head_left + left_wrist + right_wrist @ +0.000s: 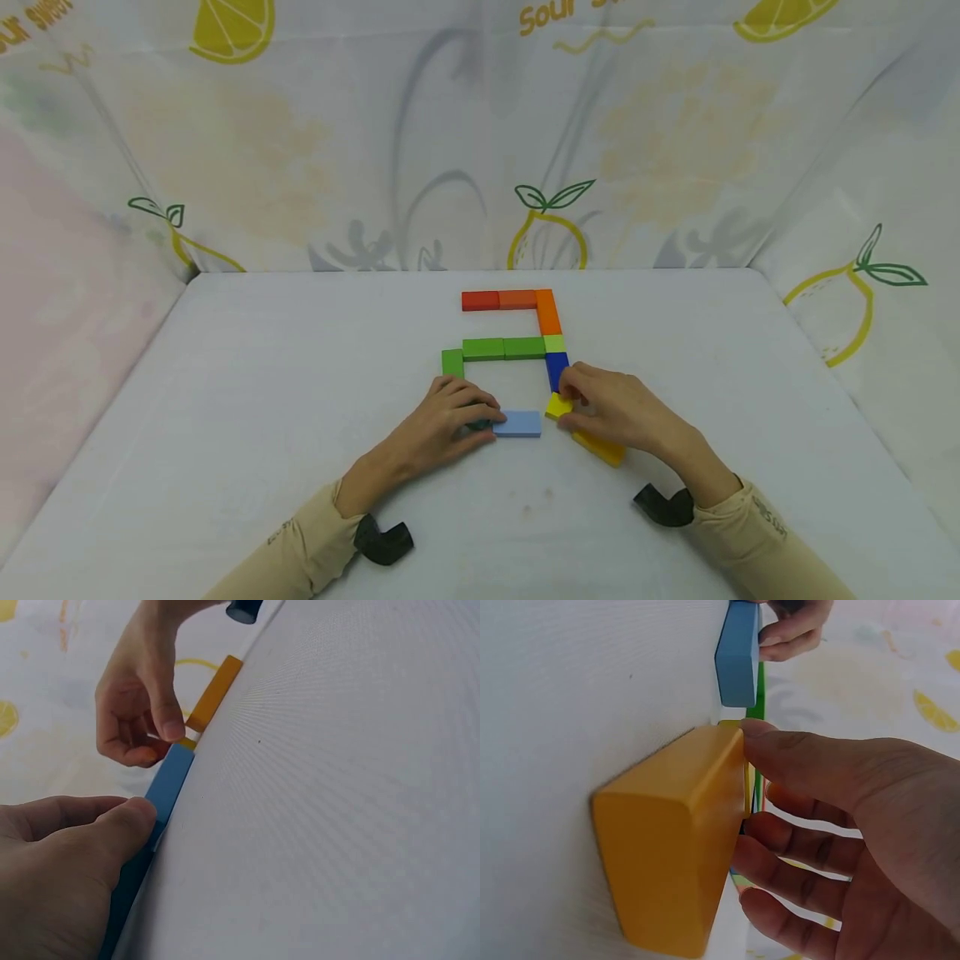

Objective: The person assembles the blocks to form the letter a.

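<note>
My left hand [448, 419] pinches the left end of a light blue block [521, 424] between thumb and index finger. Beneath that hand lies a teal block [129, 892], mostly hidden in the head view. On the other side, my right hand [626, 406] holds a small yellow block [557, 407] by thumb and fingertips, just below a dark blue block [556, 372]. Close by the right thumb, a longer amber block [660, 840] lies slanted on the table. A gap separates the light blue block from the yellow one.
Farther back, a red block [480, 301], two orange blocks, a lime block [553, 343] and several green blocks [483, 349] lie end to end in a bent line. White cloth covers the table [300, 350]. Printed fabric [300, 150] stands behind it.
</note>
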The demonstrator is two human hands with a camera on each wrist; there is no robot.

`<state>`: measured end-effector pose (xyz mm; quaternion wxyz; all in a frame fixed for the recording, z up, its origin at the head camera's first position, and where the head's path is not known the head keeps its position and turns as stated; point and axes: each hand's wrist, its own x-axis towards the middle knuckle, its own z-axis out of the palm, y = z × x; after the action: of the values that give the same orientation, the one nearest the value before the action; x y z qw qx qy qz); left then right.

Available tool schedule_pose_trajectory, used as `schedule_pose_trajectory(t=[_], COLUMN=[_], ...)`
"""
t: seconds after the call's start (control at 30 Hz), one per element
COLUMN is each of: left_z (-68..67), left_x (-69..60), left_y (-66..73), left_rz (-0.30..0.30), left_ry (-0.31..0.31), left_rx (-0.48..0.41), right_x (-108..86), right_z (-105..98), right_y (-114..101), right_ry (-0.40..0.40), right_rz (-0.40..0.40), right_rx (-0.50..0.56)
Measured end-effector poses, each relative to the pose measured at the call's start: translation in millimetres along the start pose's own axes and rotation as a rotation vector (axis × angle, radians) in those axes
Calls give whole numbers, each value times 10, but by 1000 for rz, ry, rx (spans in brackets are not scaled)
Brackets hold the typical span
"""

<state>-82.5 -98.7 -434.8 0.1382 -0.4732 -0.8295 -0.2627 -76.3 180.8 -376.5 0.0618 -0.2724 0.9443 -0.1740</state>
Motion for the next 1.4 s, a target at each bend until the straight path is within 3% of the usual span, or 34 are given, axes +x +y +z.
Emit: schedule_pose_trajectory(t=[0.13, 0.43, 0.83, 1.17, 1.4], left_z=[17, 15, -2, -7, 11], left_x=[3, 11, 19, 28, 6], left_y=[-25, -46, -48, -37, -15], left_rz=[31, 38, 37, 30, 25], left_ry=[13, 24, 35, 29, 21], left_rx=[-16, -36, -32, -43, -49], right_x=[1, 24, 32, 12, -4], right_z=[13, 40, -56, -176, -136], right_y=[21, 57, 84, 147, 169], right_ry=[-3, -8, -119, -64, -140], right_rz=[-1, -7, -112, -77, -113], right_rx=[5, 11, 47, 126, 146])
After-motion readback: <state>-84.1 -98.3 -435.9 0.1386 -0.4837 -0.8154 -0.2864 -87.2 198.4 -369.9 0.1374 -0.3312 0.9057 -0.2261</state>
